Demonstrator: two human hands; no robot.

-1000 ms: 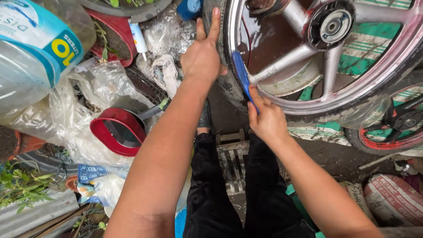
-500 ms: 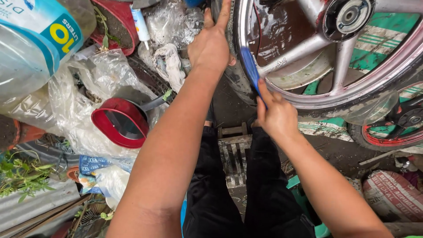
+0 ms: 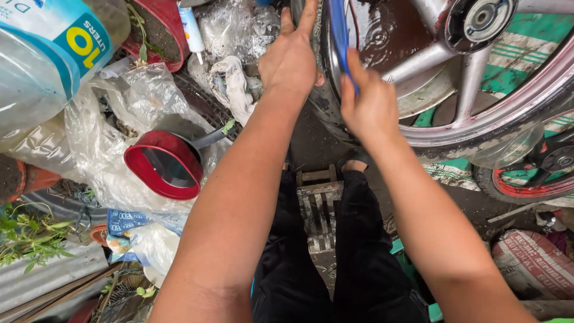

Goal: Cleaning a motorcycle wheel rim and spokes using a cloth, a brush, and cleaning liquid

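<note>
The left hand (image 3: 291, 60) lay flat against the black tyre (image 3: 320, 104) of a motorcycle wheel (image 3: 472, 78) with silver spokes, fingers pointing up. The right hand (image 3: 371, 104) gripped a blue strip (image 3: 338, 33) that ran along the rim. Brown water (image 3: 388, 36) pooled behind the spokes. A red bowl (image 3: 162, 164) sat on crumpled clear plastic (image 3: 101, 131) to the left, near a large water jug (image 3: 45, 54).

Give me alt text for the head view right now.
Left hand presses the black tyre of a silver spoked wheel while the right hand grips a blue strip at its rim. A red pan lies on plastic bags at left.
</note>
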